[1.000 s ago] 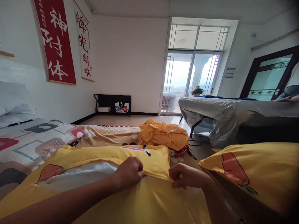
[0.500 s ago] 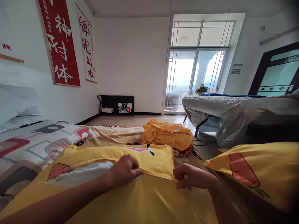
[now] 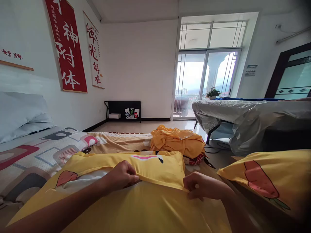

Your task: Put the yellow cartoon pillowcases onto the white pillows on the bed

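A yellow pillowcase with a carrot print lies in front of me. Through a gap along its edge shows a white pillow. My left hand pinches the pillowcase's edge at the right end of that gap; whether a zipper pull is between the fingers is hidden. Farther right, my right hand grips the same edge near the corner, fingers curled in. Between both hands the edge runs taut, its two sides together.
Beyond lies a crumpled orange-yellow cloth. Another yellow carrot-print pillow is at right. A patterned pillow lies on the left, near white pillows. A plastic-covered table stands at the back right.
My left hand has slid left along the pillowcase's edge, away from my right hand, and the gap looks shorter. My right hand keeps its grip. The view has shifted slightly.
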{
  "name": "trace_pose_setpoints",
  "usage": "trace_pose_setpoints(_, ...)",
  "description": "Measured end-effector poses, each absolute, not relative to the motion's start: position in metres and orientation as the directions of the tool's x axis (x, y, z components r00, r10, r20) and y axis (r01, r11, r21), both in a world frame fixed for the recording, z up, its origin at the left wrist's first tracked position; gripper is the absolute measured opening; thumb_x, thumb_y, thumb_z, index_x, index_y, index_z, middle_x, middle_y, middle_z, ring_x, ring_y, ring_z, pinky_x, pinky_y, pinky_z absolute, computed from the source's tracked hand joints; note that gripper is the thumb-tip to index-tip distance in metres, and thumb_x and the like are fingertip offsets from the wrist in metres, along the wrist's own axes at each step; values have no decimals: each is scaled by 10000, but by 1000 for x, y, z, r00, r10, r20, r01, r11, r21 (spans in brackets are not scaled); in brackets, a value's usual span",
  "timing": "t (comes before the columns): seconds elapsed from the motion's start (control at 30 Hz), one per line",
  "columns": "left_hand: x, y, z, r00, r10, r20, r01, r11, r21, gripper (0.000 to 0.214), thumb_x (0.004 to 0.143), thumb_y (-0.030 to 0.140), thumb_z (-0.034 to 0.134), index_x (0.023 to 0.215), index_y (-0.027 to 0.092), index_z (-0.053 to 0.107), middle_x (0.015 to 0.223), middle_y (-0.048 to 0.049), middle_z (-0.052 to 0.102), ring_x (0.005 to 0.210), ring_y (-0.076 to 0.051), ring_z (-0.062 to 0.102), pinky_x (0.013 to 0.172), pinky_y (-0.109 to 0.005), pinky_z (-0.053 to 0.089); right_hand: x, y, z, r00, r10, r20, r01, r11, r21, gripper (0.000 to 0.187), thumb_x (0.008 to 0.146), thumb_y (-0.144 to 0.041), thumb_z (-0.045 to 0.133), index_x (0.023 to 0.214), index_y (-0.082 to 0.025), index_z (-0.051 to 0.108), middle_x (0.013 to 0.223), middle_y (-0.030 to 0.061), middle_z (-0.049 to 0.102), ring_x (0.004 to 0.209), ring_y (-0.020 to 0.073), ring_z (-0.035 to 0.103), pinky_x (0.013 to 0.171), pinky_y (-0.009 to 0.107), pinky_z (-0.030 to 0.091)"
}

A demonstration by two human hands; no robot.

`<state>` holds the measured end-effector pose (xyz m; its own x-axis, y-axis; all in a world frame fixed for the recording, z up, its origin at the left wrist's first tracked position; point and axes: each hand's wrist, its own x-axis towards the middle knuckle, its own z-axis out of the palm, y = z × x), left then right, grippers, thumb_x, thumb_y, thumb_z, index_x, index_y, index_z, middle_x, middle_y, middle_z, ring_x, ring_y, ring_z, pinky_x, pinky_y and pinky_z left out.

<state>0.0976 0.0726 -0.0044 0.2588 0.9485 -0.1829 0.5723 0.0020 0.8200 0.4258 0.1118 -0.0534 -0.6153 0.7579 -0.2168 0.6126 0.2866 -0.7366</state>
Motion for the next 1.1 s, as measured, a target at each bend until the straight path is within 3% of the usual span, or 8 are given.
trace_pose_setpoints(0.17,89,68,3,216,948,-236,567,75,820,279,585,419,626,569,158,529,524,32,474,480,-78,363,441,-210,217,422,104,-48,-586,783,-210,658,308,-687,225,655,-253,655,612,-182,446,557,-69,441,469,58,404,443,184,310)
trace_pose_setpoints(0.4,55,62,9,223,946,-234,628,44,777,343,624,469,628,550,166,483,503,52,364,488,-76,273,471,-238,161,419,95,-41,-577,794,-192,686,344,-641,213,667,-231,640,615,-181,439,585,-59,418,538,68,385,470,181,288)
trace_pose_setpoints(0.53,28,57,7,178,964,-199,674,28,739,378,684,492,592,544,171,451,532,56,309,525,-83,231,511,-254,148,417,96,-40,-581,789,-199,691,350,-632,220,671,-240,643,617,-183,438,588,-57,420,541,70,371,472,187,278)
trace_pose_setpoints(0.73,-6,48,2,101,993,-56,746,-39,665,365,674,511,549,566,166,500,595,24,406,604,-118,339,562,-250,225,417,98,-44,-548,817,-181,735,367,-570,186,669,-234,638,606,-185,471,587,-43,432,569,92,389,507,207,298)
trace_pose_setpoints(0.8,-13,42,1,84,996,-4,786,-63,615,362,704,503,505,562,171,482,585,24,395,603,-125,350,564,-256,228,416,89,-44,-462,884,-65,788,376,-488,87,697,-260,634,684,-202,571,639,-15,507,616,127,446,566,235,355)
trace_pose_setpoints(0.87,-16,36,-1,65,997,51,817,-83,571,362,747,491,465,570,176,470,593,20,415,606,-131,375,569,-259,238,408,72,-43,-386,912,140,802,407,-438,159,764,-351,613,876,-244,649,807,46,605,733,191,527,672,290,424)
trace_pose_setpoints(0.97,-13,28,-1,76,989,125,846,-130,518,341,793,448,422,591,178,475,628,6,494,626,-142,434,593,-262,266,378,40,-37,-458,820,344,717,569,-402,278,867,-466,501,1047,-295,626,1056,112,618,933,265,567,806,350,456)
trace_pose_setpoints(1.1,-3,33,2,80,975,206,851,-174,496,282,772,377,427,572,180,457,584,12,473,607,-140,430,593,-269,255,297,18,-23,-629,642,439,635,749,-187,291,917,-344,441,1178,-278,550,1150,120,604,1051,285,535,888,394,426)
